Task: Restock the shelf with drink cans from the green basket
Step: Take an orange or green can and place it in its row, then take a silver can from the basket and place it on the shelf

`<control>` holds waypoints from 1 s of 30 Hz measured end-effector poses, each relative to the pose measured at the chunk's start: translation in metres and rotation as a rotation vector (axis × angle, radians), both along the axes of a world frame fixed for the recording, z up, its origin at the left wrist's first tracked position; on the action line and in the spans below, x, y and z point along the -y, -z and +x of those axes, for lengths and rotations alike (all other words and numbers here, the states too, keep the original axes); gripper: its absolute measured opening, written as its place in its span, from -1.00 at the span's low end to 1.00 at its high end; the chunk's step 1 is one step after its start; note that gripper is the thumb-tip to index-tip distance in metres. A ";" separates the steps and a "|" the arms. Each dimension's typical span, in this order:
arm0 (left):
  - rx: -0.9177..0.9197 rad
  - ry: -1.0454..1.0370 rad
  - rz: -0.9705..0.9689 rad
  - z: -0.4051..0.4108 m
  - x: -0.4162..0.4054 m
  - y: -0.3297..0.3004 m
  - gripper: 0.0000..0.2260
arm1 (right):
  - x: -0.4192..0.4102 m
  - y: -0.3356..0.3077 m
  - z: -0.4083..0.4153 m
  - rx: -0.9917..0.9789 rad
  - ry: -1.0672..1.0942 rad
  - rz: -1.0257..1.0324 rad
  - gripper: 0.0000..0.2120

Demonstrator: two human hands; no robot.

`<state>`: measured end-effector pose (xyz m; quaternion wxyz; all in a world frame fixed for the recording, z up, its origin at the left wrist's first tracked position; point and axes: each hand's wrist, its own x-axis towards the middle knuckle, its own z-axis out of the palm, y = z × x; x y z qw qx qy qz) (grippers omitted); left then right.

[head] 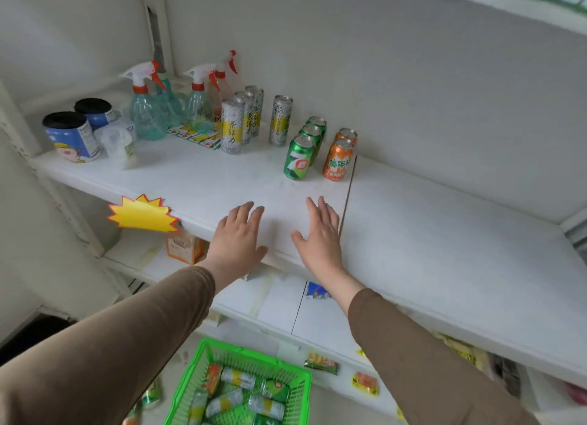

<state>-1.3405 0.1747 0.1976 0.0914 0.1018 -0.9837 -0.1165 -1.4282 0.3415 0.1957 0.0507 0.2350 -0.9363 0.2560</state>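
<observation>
My left hand (pixel 239 237) and my right hand (pixel 320 234) lie flat and open on the front part of the white shelf (pixel 428 250), holding nothing. Farther back on that shelf stand a row of green cans (pixel 300 157), two orange cans (pixel 339 159) to their right, and several tall silver-and-yellow cans (pixel 232 126) to their left. The green basket (pixel 286 372) sits low between my arms. It holds several cans lying on their sides, silver-yellow, green and orange.
Spray bottles (pixel 147 107), two blue rolls with black tops (pixel 71 137) and a white wrapped bundle (pixel 116 140) fill the shelf's left end. A yellow starburst tag (pixel 141 214) hangs off the shelf edge. Lower shelves carry an orange box (pixel 187 248) and snack packets (pixel 320 362).
</observation>
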 end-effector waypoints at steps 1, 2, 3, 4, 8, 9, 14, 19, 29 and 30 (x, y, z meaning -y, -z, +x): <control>-0.022 -0.003 0.000 0.015 -0.001 0.004 -0.27 | -0.001 0.002 0.016 -0.044 -0.019 0.014 -0.29; -0.045 -0.008 0.000 0.031 -0.001 0.009 -0.27 | -0.003 0.005 0.033 -0.087 -0.040 0.026 -0.30; -0.063 -0.013 -0.002 0.047 -0.003 0.015 -0.27 | -0.004 0.010 0.049 -0.127 -0.062 0.034 -0.32; -0.065 -0.018 -0.003 0.062 -0.004 0.022 -0.26 | -0.005 0.015 0.065 -0.158 -0.083 0.043 -0.33; -0.003 -0.028 -0.013 0.114 -0.010 0.063 -0.22 | -0.010 0.052 0.122 -0.194 -0.169 0.089 -0.35; 0.008 -0.031 -0.004 0.126 -0.011 0.076 -0.22 | -0.011 0.065 0.132 -0.187 -0.191 0.100 -0.35; 0.128 -0.058 0.040 0.180 -0.022 0.157 -0.21 | -0.029 0.152 0.175 -0.050 -0.258 0.150 -0.38; 0.300 -0.079 0.072 0.218 -0.036 0.257 -0.20 | -0.052 0.260 0.197 0.162 -0.259 0.230 -0.36; 0.615 -0.125 0.113 0.257 -0.053 0.471 -0.19 | -0.079 0.477 0.216 0.505 -0.192 0.320 -0.45; 0.634 -0.121 0.119 0.258 -0.054 0.490 -0.20 | -0.079 0.499 0.217 0.530 -0.208 0.339 -0.46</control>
